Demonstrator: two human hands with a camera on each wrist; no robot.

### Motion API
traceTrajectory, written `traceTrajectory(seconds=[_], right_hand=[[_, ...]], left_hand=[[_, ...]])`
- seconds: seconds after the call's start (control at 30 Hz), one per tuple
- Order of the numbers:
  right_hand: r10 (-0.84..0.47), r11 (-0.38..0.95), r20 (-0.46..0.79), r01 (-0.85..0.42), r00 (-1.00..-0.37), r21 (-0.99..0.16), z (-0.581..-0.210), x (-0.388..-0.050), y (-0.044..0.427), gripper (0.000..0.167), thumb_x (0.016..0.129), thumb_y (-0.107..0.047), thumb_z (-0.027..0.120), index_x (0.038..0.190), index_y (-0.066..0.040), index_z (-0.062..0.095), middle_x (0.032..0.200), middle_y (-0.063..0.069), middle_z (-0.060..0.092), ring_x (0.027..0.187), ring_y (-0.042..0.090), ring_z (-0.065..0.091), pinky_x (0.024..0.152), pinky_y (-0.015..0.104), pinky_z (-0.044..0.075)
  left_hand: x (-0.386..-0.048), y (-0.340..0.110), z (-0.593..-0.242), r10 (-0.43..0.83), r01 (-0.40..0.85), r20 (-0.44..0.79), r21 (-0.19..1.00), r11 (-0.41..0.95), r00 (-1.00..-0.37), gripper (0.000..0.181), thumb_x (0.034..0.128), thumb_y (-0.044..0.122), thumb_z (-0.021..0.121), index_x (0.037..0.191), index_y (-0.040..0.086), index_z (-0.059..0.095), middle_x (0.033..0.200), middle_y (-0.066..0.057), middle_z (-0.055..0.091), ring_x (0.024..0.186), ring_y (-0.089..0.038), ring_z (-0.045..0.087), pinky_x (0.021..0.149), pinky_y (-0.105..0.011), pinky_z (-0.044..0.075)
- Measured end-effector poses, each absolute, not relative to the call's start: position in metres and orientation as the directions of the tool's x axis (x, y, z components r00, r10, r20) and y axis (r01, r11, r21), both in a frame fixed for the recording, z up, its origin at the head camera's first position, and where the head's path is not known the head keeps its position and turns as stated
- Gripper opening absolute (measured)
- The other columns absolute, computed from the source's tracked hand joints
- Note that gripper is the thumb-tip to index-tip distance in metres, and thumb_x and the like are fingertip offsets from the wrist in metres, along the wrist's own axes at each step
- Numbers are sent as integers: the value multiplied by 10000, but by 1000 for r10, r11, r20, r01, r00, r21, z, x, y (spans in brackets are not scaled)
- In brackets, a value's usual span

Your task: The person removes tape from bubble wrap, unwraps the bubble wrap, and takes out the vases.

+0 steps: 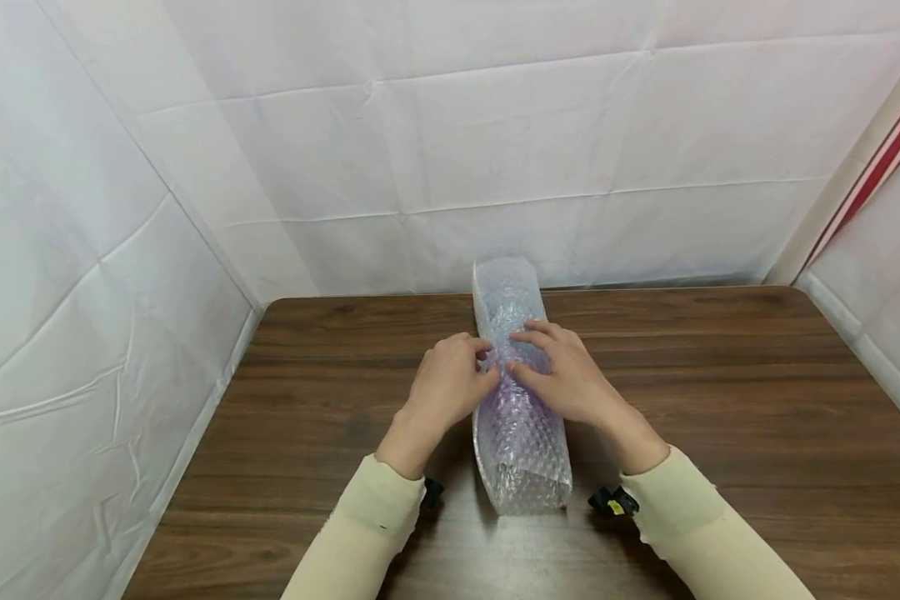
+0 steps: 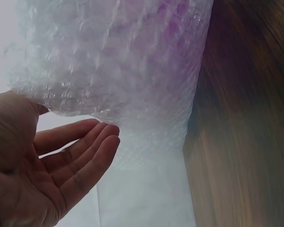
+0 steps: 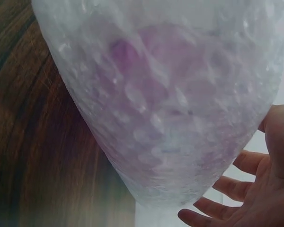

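A long bundle of clear bubble wrap [image 1: 521,425], with something purple showing through it, lies lengthwise on the table. Over its left side, my left hand [image 1: 450,379] touches the wrap, thumb and fingertips apart and fingers bent. On the right side, my right hand [image 1: 570,375] rests on the wrap with fingers spread. The left wrist view has the left hand [image 2: 61,161] beside the wrap [image 2: 109,56], its thumb tip hidden. In the right wrist view, the right hand [image 3: 255,189] lies along the edge of the wrap [image 3: 165,109], fingers loosely bent.
The brown wooden table [image 1: 307,400] carries the bundle, whose far end reaches the back edge. White sheeting [image 1: 495,142] hangs behind the table and at both sides. A red stripe [image 1: 881,171] runs down the right corner.
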State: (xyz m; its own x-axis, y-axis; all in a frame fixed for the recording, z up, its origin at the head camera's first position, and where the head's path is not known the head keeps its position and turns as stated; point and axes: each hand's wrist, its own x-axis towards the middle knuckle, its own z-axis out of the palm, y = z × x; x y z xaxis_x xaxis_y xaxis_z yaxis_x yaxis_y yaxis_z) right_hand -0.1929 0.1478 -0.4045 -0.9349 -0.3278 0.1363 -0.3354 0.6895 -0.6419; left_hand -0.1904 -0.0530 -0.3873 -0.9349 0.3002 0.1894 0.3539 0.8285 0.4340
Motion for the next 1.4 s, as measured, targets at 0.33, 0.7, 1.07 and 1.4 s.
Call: traceTrajectory(seconds=[0.33, 0.7, 1.07, 1.4], right_hand=[[-295, 678, 138, -309, -945, -667, -406, -189, 145, 490, 1006, -343, 685, 1428, -104, 611, 1622, 164, 410, 1515, 471, 282, 1189, 698, 288], [-275, 671, 144, -297, -951, -679, -407, -186, 143, 479, 993, -326, 698, 1413, -110, 625, 1617, 149, 422, 1513, 463, 288, 1198, 682, 287], [-242, 680, 183, -301, -953, -669, -410, -182, 140, 446, 980, -331, 713, 1367, -117, 656, 1579, 128, 478, 1485, 450, 346, 1178, 654, 336], [-232, 682, 202, -307, -952, -664, -411, -181, 138, 439, 969, -319, 725, 1351, -109, 664, 1558, 133, 497, 1467, 458, 368, 1159, 655, 359]], left_hand=[[-189, -47, -387, 255, 333, 232, 416, 846, -939, 231, 916, 189, 773, 1108, 67, 809, 985, -76, 794, 848, -208, 757, 692, -302, 623], [-188, -45, -388, 304, 410, 336, 313, 857, -891, 117, 927, 195, 779, 933, 95, 839, 869, -40, 798, 709, -165, 736, 602, -282, 595], [-182, -44, -387, 376, 459, 341, 204, 865, -861, 191, 959, 184, 754, 789, 115, 808, 757, -39, 718, 671, -170, 708, 586, -311, 588], [-183, -46, -388, 418, 501, 361, 178, 847, -834, 261, 962, 142, 736, 704, 105, 737, 700, -28, 677, 609, -144, 651, 543, -289, 550]])
